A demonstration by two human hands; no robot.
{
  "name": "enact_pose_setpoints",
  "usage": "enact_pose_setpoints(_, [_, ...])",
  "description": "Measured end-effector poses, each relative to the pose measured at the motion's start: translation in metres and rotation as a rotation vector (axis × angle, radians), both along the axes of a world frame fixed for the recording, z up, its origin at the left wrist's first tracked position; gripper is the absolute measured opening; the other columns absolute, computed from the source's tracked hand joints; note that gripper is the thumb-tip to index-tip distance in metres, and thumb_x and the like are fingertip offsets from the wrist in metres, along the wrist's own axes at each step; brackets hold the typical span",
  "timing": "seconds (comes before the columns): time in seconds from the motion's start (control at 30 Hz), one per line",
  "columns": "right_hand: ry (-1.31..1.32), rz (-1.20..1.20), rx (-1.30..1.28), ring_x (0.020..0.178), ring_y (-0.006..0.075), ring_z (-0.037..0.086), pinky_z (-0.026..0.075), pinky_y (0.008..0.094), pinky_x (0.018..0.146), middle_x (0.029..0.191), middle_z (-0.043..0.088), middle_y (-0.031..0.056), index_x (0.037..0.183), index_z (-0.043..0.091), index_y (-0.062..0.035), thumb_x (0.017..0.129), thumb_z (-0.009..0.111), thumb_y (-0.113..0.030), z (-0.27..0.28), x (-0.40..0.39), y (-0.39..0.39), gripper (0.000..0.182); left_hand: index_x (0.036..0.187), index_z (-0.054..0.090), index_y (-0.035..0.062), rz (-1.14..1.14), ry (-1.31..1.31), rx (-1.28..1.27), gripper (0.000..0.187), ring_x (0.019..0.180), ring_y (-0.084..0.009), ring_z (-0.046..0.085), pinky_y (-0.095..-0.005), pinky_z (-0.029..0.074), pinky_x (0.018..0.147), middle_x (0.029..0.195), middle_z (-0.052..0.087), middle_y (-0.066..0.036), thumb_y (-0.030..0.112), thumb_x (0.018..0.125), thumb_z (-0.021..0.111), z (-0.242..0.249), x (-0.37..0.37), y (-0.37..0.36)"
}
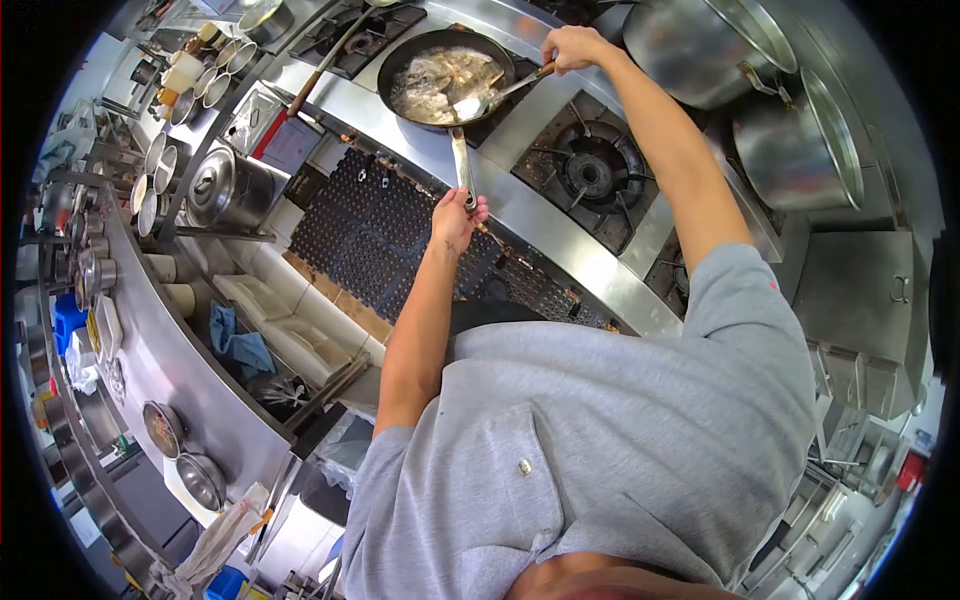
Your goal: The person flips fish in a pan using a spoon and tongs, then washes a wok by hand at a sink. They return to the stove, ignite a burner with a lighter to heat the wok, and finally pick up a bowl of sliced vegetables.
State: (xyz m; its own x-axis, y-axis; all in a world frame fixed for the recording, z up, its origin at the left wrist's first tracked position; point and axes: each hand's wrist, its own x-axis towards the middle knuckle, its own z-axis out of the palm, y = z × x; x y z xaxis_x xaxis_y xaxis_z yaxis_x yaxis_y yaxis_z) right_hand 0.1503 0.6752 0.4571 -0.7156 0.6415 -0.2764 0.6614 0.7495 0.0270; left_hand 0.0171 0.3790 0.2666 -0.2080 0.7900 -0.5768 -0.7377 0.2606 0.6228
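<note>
Steel surfaces run through this kitchen, with a counter (215,370) at far left carrying two bowls (163,428). Next comes a lidded pot (232,190), then a dark mat (350,215) on the floor. Farther right, the pan (435,40) sits on the stove (500,160), pale food (430,85) inside. Working this well probably calls for a steady pan and low, flat strokes beneath the pieces, keeping them whole and inside the rim. Fingers curled, the left hand (455,213) grips the end of the pan's handle. Its neighbour, the right hand (577,48), is closed over the grip of a utensil (518,87) whose head rests in the food. Beyond stand a burner (588,172) and two big pots (700,55).
</note>
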Motion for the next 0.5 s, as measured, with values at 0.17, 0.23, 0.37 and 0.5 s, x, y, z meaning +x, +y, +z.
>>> enact_pose_setpoints(0.17, [0.028, 0.024, 0.016, 0.087, 0.0239, 0.063, 0.049, 0.0392, 0.070, 0.085, 0.067, 0.0063, 0.091, 0.069, -0.0165, 0.062, 0.071, -0.021, -0.017, 0.005, -0.009, 0.030, 0.105, 0.047, 0.0021, -0.007, 0.003, 0.001, 0.020, 0.070, -0.0190, 0.057, -0.0313, 0.049, 0.065, 0.084, 0.059, -0.011, 0.020, 0.096, 0.045, 0.000, -0.001, -0.001])
enact_pose_setpoints(0.23, [0.088, 0.058, -0.022, 0.088, 0.0244, 0.063, 0.049, 0.0395, 0.071, 0.087, 0.067, 0.0062, 0.090, 0.069, -0.0162, 0.064, 0.070, -0.023, -0.020, 0.011, -0.019, 0.027, 0.105, 0.047, 0.0030, -0.009, 0.007, -0.008, 0.019, 0.070, -0.0187, 0.057, -0.0311, 0.049, 0.066, 0.084, 0.059, -0.011, 0.020, 0.096, 0.045, -0.002, 0.000, 0.000])
enact_pose_setpoints(0.37, [0.158, 0.008, -0.088, 0.085, 0.0242, 0.063, 0.048, 0.0389, 0.070, 0.085, 0.067, 0.0060, 0.090, 0.069, -0.0147, 0.066, 0.070, -0.023, -0.033, 0.020, -0.018, 0.025, 0.106, 0.047, 0.0037, -0.029, -0.003, 0.007, 0.019, 0.070, -0.0187, 0.058, -0.0311, 0.049, 0.066, 0.085, 0.059, -0.011, 0.020, 0.096, 0.045, -0.004, -0.003, -0.002])
enact_pose_setpoints(0.5, [0.147, -0.032, -0.193, 0.077, 0.0217, 0.063, 0.048, 0.0371, 0.066, 0.077, 0.066, 0.0067, 0.090, 0.068, -0.0106, 0.068, 0.069, -0.021, -0.029, 0.018, -0.010, 0.024, 0.105, 0.047, 0.0045, -0.021, 0.012, -0.007, 0.018, 0.071, -0.0186, 0.057, -0.0312, 0.049, 0.066, 0.085, 0.059, -0.011, 0.020, 0.096, 0.045, 0.000, -0.001, 0.001])
